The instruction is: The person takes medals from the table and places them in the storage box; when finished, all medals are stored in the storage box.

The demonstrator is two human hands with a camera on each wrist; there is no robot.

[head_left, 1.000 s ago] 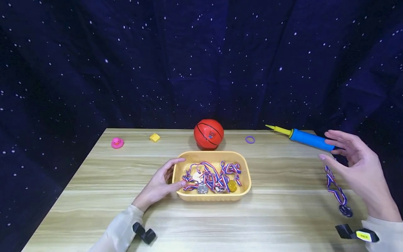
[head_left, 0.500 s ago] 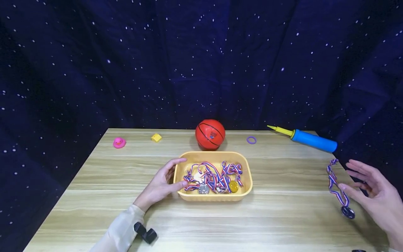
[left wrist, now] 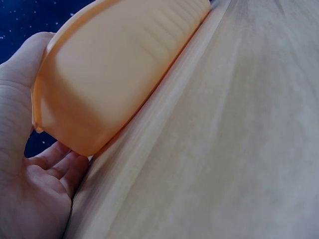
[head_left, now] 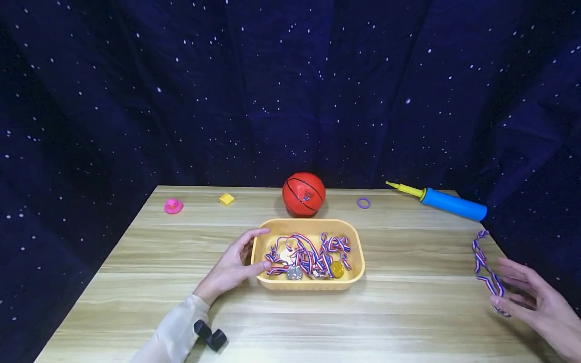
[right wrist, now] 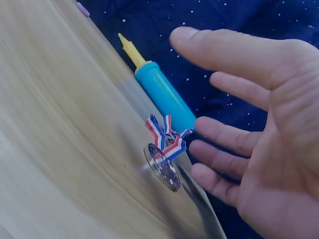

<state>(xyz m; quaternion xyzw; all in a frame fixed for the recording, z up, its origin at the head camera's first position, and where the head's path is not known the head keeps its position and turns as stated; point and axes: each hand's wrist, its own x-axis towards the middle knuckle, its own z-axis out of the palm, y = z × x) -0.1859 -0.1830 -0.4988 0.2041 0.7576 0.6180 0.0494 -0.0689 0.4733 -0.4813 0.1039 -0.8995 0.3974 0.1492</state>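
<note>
A yellow plastic basin [head_left: 310, 285] stands mid-table, holding several medals with tangled red, white and blue ribbons [head_left: 313, 254]. Among them are a silver medal [head_left: 294, 273] and a gold medal [head_left: 337, 269]. My left hand [head_left: 231, 267] grips the basin's left end, thumb over the rim; the left wrist view shows fingers [left wrist: 60, 164] around the outer wall. At the table's right edge lies a silver-coloured medal [right wrist: 162, 167] on a striped ribbon [head_left: 482, 259]. Fingers spread, my right hand [head_left: 535, 302] is beside this medal, partly covering it in the head view; nothing is held in it.
Behind the basin sits a small red basketball [head_left: 304, 194]. A pink rubber duck [head_left: 173, 205] and a yellow block [head_left: 226, 199] are at back left. A purple ring [head_left: 363, 202] and a blue hand pump [head_left: 454, 204] with yellow nozzle lie at back right.
My right hand has come down and toward the front right, from above the pump's end to beside the lone medal. My left hand stays on the basin.
</note>
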